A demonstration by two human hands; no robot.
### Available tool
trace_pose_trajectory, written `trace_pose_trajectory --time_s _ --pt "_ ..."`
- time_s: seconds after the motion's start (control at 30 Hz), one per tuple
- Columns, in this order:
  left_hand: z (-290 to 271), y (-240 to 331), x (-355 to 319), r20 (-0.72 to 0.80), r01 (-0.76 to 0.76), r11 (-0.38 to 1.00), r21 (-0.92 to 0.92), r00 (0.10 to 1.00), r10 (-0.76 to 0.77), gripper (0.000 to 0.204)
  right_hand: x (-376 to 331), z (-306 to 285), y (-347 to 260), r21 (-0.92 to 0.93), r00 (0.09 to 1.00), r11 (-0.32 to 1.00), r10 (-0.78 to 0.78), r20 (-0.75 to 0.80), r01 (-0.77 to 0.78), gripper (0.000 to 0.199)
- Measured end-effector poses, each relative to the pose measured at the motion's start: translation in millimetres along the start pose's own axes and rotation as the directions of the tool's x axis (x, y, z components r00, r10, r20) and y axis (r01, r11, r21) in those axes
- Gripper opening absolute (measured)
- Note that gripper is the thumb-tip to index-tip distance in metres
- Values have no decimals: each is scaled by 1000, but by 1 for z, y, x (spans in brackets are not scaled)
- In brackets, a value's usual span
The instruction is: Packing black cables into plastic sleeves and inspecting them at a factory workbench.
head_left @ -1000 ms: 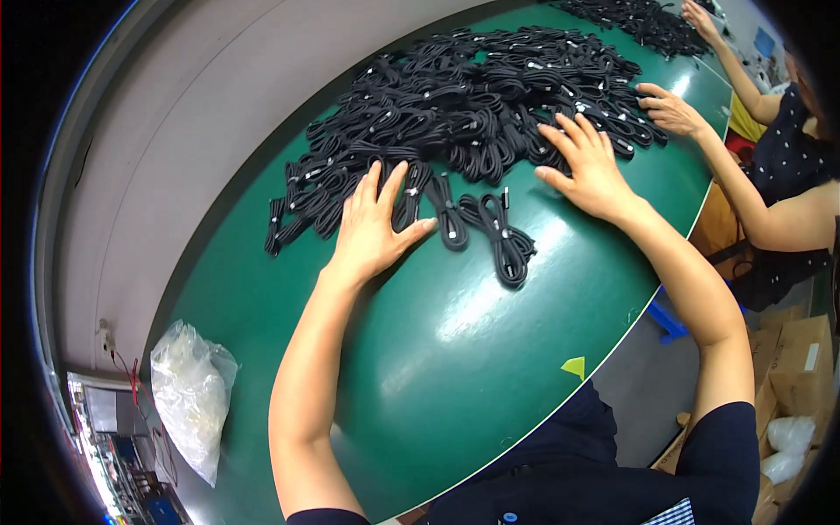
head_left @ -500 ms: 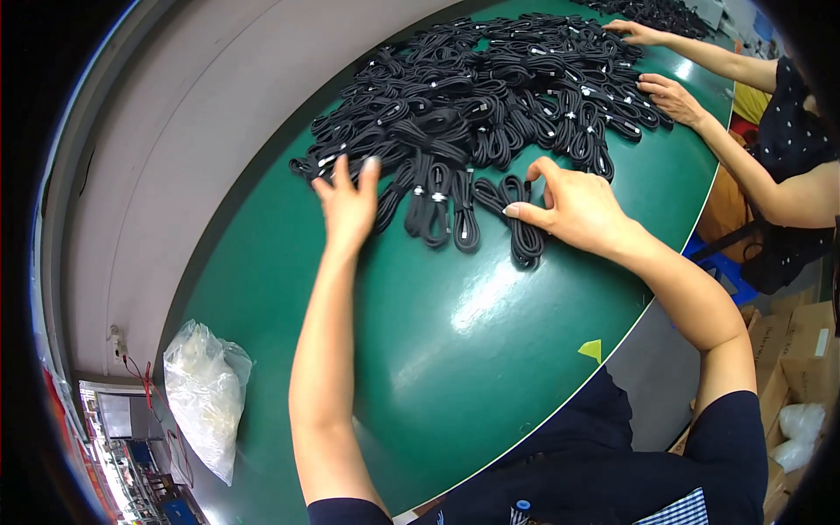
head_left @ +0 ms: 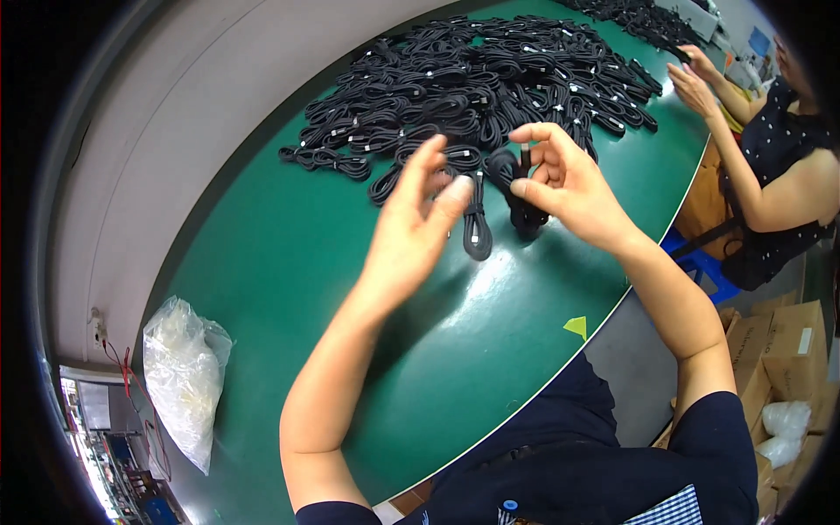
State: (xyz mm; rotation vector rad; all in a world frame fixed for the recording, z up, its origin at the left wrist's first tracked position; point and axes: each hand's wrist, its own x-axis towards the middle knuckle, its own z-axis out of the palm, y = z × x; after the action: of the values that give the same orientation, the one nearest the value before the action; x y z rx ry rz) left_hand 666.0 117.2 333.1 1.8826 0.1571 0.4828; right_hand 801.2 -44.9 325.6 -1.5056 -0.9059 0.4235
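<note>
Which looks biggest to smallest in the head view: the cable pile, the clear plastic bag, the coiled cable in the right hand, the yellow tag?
1. Cable pile, by far the widest.
2. Clear plastic bag.
3. Coiled cable held by the right hand.
4. Yellow tag, smallest.
The fisheye squeezes the bag near the rim, so its look is unsure.

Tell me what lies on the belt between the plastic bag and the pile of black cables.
In the head view, only bare green surface lies between the clear plastic bag and the cable pile; nothing sits on that stretch.
</note>
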Motion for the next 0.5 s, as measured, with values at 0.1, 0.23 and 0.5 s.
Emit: trace_pose_trajectory --time_s 0.1,0.23,0.5 --pt "8 19 -19 138 194 948 -251 977 -164 54 -19 27 -26 10 993 996 -88 82 88 47" --pt "-4 16 -42 143 162 983 -83 979 -149 43 -28 42 -24 273 961 940 137 240 -202 16" --pt "-10 2 -64 116 332 863 -382 943 -311 27 -32 57 -7 272 966 949 90 241 -156 16"
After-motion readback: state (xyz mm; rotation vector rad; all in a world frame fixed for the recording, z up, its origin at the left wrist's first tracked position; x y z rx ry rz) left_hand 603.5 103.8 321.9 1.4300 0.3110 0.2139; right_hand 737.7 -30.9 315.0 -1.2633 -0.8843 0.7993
